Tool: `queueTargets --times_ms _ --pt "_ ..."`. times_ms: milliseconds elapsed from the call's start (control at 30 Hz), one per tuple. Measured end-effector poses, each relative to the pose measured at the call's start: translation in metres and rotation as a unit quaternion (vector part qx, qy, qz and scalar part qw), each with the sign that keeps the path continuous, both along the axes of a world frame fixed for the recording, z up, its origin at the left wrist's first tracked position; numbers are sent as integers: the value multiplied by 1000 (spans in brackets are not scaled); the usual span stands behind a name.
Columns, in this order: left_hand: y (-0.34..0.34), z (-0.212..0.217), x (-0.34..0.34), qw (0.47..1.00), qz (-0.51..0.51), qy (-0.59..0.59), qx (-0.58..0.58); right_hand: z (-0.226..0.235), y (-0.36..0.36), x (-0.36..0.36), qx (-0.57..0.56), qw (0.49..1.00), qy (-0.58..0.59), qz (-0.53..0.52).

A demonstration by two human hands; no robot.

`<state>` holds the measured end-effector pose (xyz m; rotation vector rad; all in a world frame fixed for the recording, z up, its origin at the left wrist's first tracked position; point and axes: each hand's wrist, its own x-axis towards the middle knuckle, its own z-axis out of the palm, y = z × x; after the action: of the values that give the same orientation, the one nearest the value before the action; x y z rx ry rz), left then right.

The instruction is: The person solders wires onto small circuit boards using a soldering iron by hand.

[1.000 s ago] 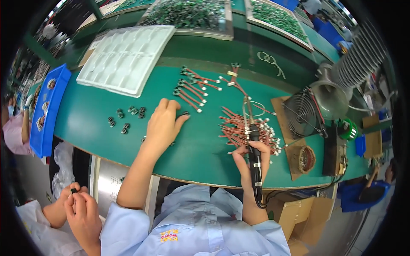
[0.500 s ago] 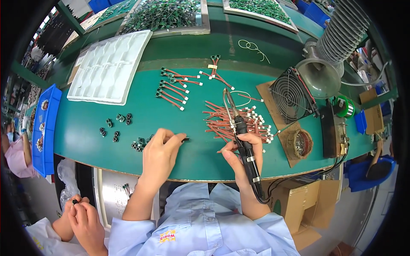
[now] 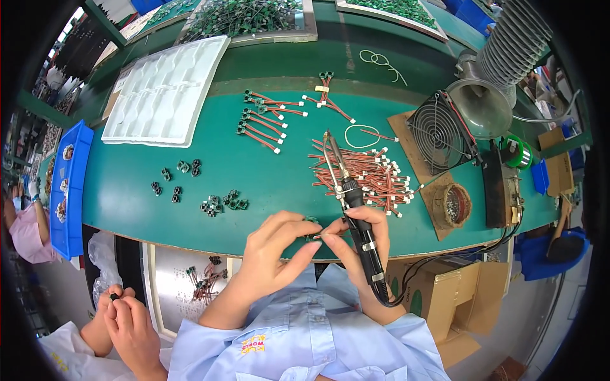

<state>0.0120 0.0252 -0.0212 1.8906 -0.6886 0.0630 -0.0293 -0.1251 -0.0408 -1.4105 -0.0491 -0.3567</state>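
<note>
My left hand point(image 3: 273, 247) is closed in a pinch on a small green-and-black circuit board point(image 3: 311, 220) near the table's front edge. Right beside it, my right hand point(image 3: 362, 235) is wrapped round a black soldering iron point(image 3: 351, 189), whose tip points away from me. Between its thumb and finger there seems to be the end of a short wire, meeting the board; the fingers partly hide it. Beyond the iron lies a pile of red wire leads with white plugs point(image 3: 375, 178). Several small boards point(image 3: 213, 205) lie loose left of my hands.
Finished-looking boards with leads point(image 3: 262, 130) lie in a row farther back. At the left are a white moulded tray point(image 3: 166, 89) and a blue bin point(image 3: 75, 190). At the right stand a fan point(image 3: 438, 133), a round tin point(image 3: 452, 204) and a solder spool point(image 3: 518, 152). A co-worker's hands point(image 3: 124, 324) are at lower left.
My left hand has moved right, from beside the loose boards to my right hand, bringing the small board. My right hand, still holding the iron, has lowered slightly. The view has shifted a little.
</note>
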Motion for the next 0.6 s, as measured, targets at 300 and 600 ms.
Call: queueTargets --times_ms 300,600 --pt "4 7 -10 996 -29 80 -30 15 -2 -5 -37 999 -6 2" --pt "-1 12 -23 875 -61 375 -301 27 -6 -10 105 992 57 38"
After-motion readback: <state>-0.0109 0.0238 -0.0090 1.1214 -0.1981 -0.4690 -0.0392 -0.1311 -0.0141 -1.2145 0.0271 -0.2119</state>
